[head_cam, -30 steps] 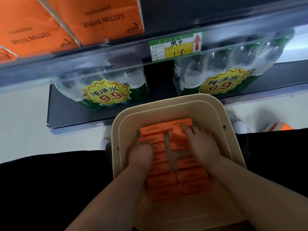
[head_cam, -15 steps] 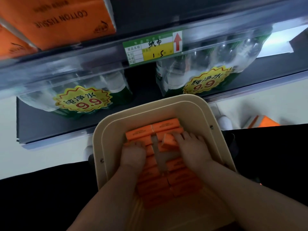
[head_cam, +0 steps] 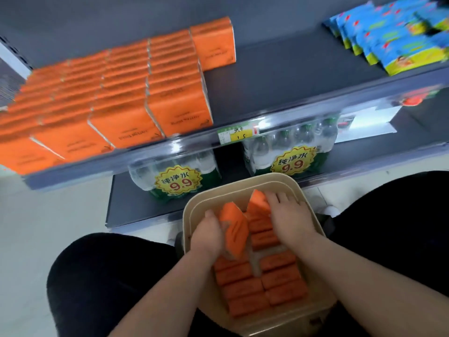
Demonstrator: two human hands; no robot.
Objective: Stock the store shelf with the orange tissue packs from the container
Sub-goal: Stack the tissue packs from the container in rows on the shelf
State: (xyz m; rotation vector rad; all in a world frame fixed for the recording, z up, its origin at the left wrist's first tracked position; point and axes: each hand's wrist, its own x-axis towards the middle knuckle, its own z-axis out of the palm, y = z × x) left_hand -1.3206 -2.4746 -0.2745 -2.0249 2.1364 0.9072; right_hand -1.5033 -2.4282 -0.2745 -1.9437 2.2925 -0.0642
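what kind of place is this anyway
Most likely a shop aisle: a price tag on the shelf edge, water bottle packs with 9.9 stickers, and rows of identical orange tissue packs.

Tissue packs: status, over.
Left hand grips one orange tissue pack, right hand grips a second pack. Both tipped up inside the beige container. Bare shelf right of the stocked rows, nothing blocking.

Yellow starburst sticker (head_cam: 178,182) on left water-bottle pack (head_cam: 143,172), lower shelf (head_cam: 126,207): "纯净水 9.9". Same text on right pack's sticker (head_cam: 292,162). Price tag (head_cam: 238,135) on upper shelf (head_cam: 291,69) front edge: handwritten "纸巾", "15", red arrow. Orange tissue packs (head_cam: 179,113): print blurred, unreadable.
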